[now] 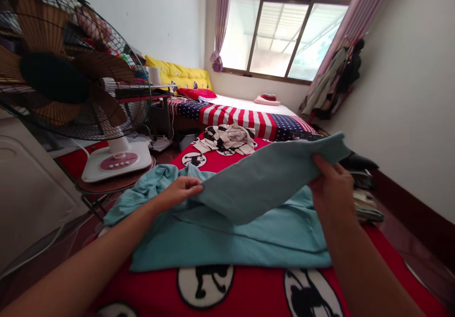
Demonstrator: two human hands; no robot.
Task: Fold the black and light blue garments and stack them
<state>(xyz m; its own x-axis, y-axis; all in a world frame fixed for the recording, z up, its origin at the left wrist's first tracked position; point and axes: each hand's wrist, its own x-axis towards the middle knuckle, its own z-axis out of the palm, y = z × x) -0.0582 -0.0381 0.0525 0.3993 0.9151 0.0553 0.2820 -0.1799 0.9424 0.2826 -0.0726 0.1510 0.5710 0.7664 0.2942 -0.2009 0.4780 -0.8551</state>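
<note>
A light teal garment [227, 246] is spread over a red blanket [256, 293] with round black-and-white figures. One of its parts, which looks like a sleeve [263, 179], is stretched above the rest. My left hand [185, 186] pinches the sleeve's lower left end between thumb and fingers. Near the cuff at the upper right, my right hand [334, 179] grips the sleeve, thumb on top. The garment's left portion lies bunched in folds, while its near edge runs fairly straight across the blanket.
A crumpled black-and-cream garment [227, 139] lies farther back on the blanket. At the left, a fan [117, 160] stands on a stool. Folded clothes [366, 205] are stacked at the right edge. Behind is a bed with a stars-and-stripes cover [238, 118].
</note>
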